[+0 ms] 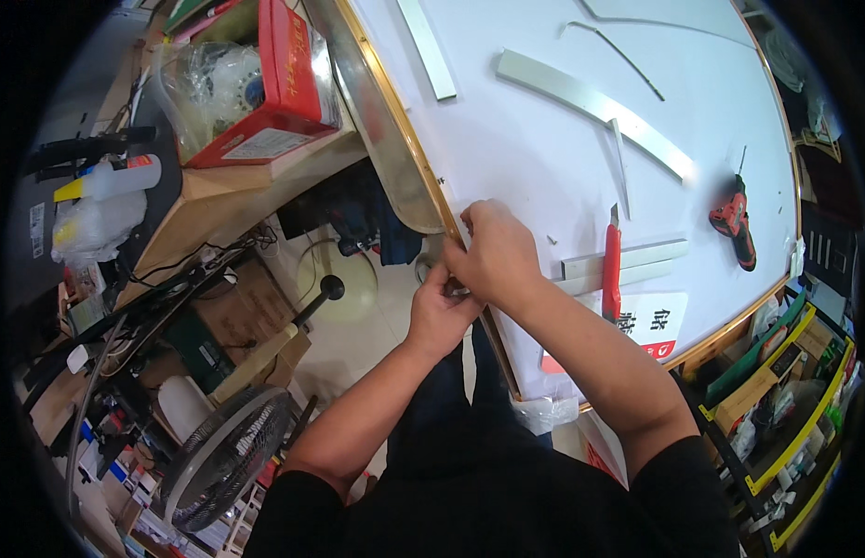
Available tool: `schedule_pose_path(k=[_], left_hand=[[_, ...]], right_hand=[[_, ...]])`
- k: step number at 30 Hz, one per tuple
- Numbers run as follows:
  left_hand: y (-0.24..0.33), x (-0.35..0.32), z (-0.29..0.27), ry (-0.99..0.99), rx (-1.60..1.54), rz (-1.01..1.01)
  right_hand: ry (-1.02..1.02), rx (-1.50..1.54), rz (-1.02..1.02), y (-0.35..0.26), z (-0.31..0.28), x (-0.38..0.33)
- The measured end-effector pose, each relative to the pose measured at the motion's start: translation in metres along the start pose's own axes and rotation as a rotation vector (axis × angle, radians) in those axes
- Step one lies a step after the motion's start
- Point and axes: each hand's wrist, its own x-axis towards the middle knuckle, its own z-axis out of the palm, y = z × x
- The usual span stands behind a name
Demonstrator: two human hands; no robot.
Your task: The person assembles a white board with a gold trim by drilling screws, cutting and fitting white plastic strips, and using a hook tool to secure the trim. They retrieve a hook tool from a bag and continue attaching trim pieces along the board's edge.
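Observation:
At the left edge of the white table (507, 139), my two hands meet, close to the end of a grey metal panel (395, 177) that lies along the gold-coloured edge trim (409, 121). My right hand (498, 256) reaches over the trim from the tabletop side, fingers curled down. Just below it, my left hand (440, 314) is closed, thumb and fingers pinched together against the right fingertips. Whatever sits between the fingers is hidden. A red utility knife (611, 274), blade out, lies right of my right forearm, across two short silver metal bars (642, 272).
Farther back lie silver metal strips (581, 98), a thin dark rod (628, 58) and a red-black power drill (733, 228). A printed card (651, 321) is near the forearm. Left stand a red box (284, 84) on a wooden shelf and a fan (228, 460). Crowded shelving (777, 400) is right.

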Motion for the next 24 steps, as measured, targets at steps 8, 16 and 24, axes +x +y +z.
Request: schedule_pose_path(k=[8, 16, 24], left_hand=[[0.01, 0.01, -0.016, 0.022, -0.192, -0.046], [0.025, 0.007, -0.016, -0.056, -0.043, 0.001], [0.035, 0.006, -0.006, -0.013, -0.124, -0.11]], right_hand=[[-0.035, 0.51, 0.286, 0.032, -0.017, -0.022], [-0.085, 0.631, 0.255, 0.043, -0.012, -0.049], [0.012, 0.633, 0.069, 0.026, -0.004, -0.028]])
